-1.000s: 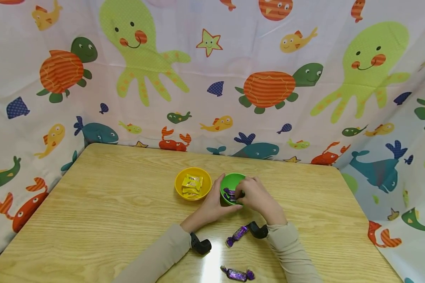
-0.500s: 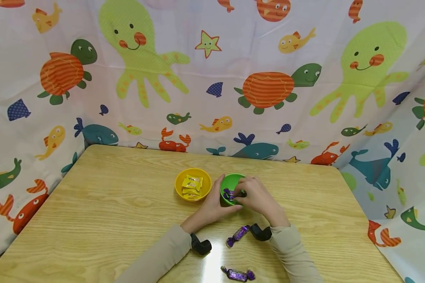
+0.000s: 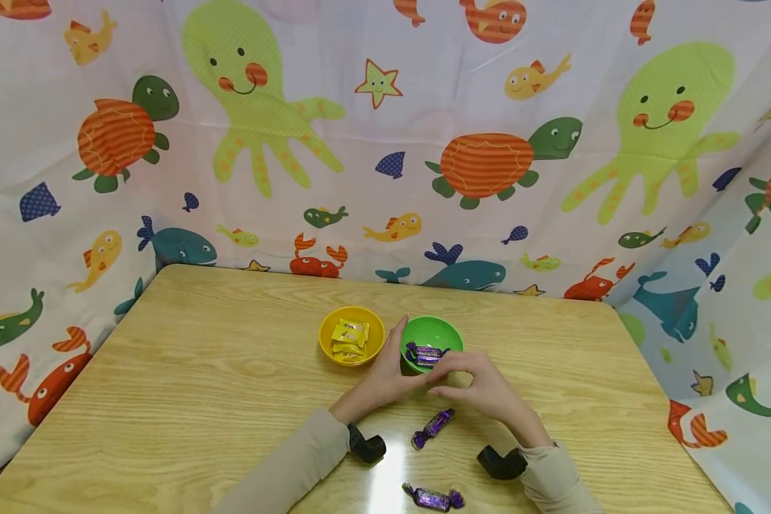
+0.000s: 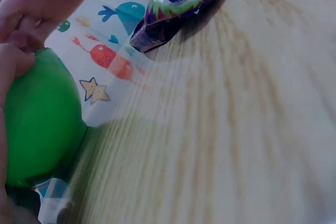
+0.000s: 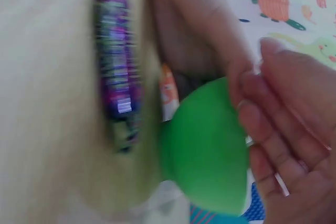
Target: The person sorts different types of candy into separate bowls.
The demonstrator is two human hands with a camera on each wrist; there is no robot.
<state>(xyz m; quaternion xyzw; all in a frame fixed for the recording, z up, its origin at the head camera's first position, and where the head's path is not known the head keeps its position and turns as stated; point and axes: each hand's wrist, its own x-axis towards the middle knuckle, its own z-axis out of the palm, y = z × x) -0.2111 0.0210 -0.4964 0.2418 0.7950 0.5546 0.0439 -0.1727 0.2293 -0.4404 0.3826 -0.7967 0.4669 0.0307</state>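
Observation:
A green bowl stands near the table's middle, with purple twist-wrapped candies inside. My left hand holds this bowl from its left and front, fingers along the side and thumb across the front. Just outside the bowl's front right rim is my right hand, fingers bent loosely with nothing between them. In the right wrist view its fingers lie beside the green bowl. Two more purple candies lie on the table: one candy between the wrists, another candy nearer the front.
Left of the green bowl stands a yellow bowl with several yellow packets in it. A black wrist camera sits on the left wrist, another black camera on the right. A sea-animal cloth hangs behind the wooden table.
My right hand has come out of the green bowl toward the front right, and its fingers have loosened. A purple candy there now shows more fully. The left hand stays on the bowl.

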